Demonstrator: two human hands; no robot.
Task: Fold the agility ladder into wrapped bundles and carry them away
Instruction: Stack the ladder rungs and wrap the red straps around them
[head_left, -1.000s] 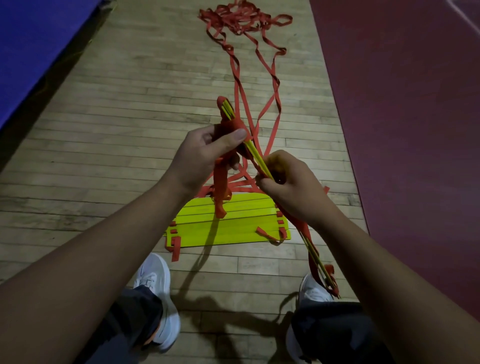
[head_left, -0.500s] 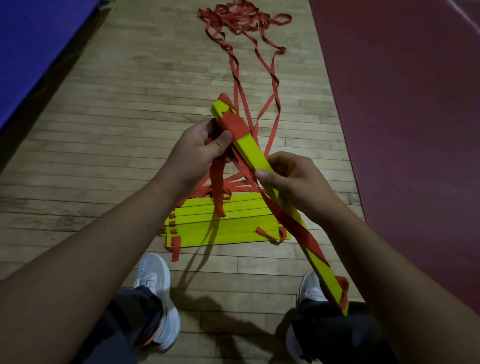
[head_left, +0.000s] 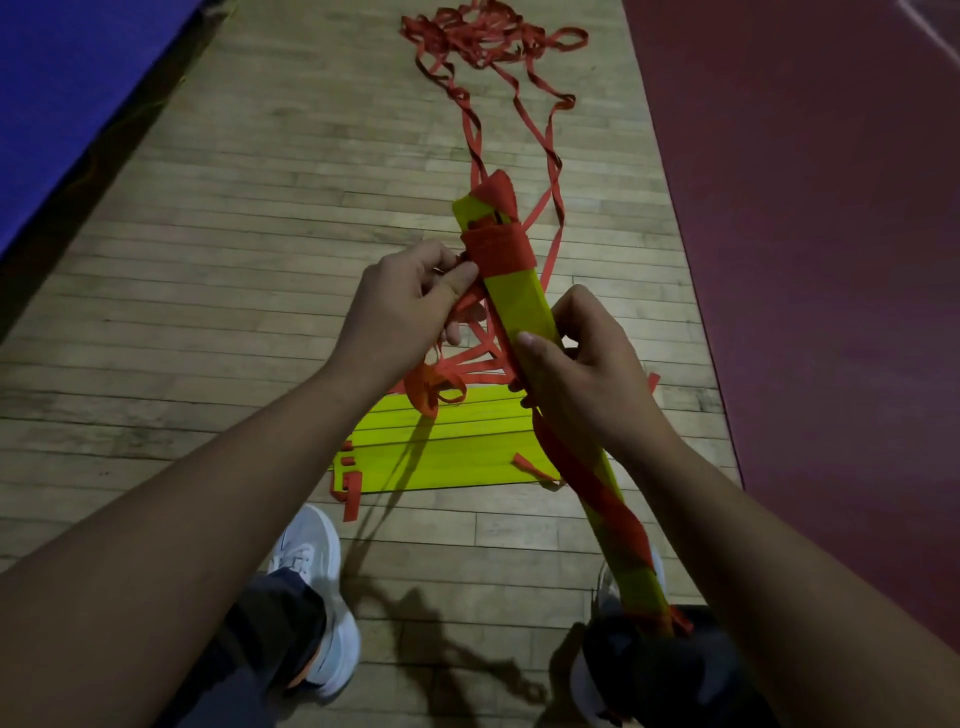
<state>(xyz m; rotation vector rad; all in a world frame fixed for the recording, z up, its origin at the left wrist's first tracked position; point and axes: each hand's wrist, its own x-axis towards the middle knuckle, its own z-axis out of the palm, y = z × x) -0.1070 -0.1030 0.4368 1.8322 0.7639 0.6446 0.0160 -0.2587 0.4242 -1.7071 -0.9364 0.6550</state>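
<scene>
Mid-wrap: my right hand (head_left: 582, 374) grips the bundle (head_left: 524, 306), left hand (head_left: 405, 312) pinches the strap (head_left: 467, 301); next loop needs tension.

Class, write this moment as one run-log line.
step: wrapping | left hand: pinches red strap | right hand: grips yellow bundle | floor: yellow rungs

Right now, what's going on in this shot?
A person is bundling an agility ladder. The right hand grips a bundle of yellow rungs at its middle, above the wooden floor. The left hand pinches the red strap, which is wound in a band round the bundle's upper end. A second stack of yellow rungs lies flat on the floor, and loose red webbing trails to a tangled heap farther off.
</scene>
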